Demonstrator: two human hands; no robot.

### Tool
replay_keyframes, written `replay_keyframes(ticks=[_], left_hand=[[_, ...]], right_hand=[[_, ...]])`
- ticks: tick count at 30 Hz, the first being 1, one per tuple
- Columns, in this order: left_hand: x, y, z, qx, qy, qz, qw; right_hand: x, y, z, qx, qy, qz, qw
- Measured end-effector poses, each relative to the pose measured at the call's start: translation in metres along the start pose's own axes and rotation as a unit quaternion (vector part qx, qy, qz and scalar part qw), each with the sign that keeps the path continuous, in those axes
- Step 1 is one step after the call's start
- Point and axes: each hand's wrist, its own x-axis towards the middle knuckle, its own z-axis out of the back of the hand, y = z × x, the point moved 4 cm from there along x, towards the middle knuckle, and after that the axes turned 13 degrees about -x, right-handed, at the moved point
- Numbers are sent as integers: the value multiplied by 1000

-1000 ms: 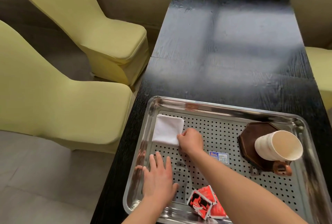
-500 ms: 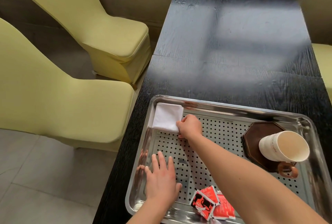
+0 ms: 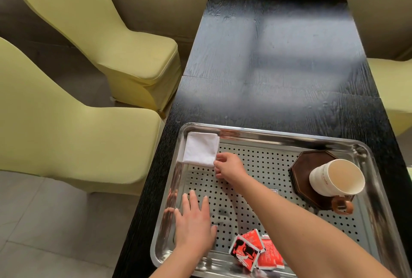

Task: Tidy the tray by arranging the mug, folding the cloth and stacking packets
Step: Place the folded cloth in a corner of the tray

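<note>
Resting in the far left corner of the steel tray (image 3: 289,136), the folded white cloth (image 3: 200,150) meets the right hand (image 3: 229,167), fingers curled loose at its near right corner, grip released. Left hand (image 3: 194,222) lies flat, open, on the tray's near left. Mug (image 3: 334,177) sits on a coaster (image 3: 305,166) far right; red packets (image 3: 256,251) lie near

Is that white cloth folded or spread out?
Folded: the cloth is a small neat square in the tray's far-left corner, right hand at its edge.

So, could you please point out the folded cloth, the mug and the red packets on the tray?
folded cloth (image 3: 201,149), head view, middle of its white top face.
mug (image 3: 321,177), head view, its cream outer wall.
red packets (image 3: 245,253), head view, face of the front packet.
</note>
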Motion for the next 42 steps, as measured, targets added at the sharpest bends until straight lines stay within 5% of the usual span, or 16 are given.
replay_keyframes(ticks=[6, 9, 13, 16, 26, 32, 37, 42], left_hand=[[5, -6, 20, -35, -44, -17, 998], [25, -15, 42, -47, -89, -54, 993], [55, -24, 59, -20, -75, -59, 995], [69, -22, 58, -11, -55, -39, 998], [80, -15, 61, -21, -24, -44, 999], [81, -14, 62, -25, -3, -43, 999], [80, -14, 67, -51, 3, -43, 998], [71, -19, 72, -84, -53, -49, 994]], right_hand=[[2, 10, 6, -163, -71, 60, 982], [0, 19, 13, -337, -124, 161, 919], [9, 20, 11, -548, -74, 218, 804], [19, 21, 13, -591, -55, 202, 779], [20, 44, 3, -578, -98, 251, 770], [28, 53, -13, -620, -27, 257, 741], [19, 39, 4, -545, -84, 295, 780], [-24, -16, 24, -409, -153, 259, 861]])
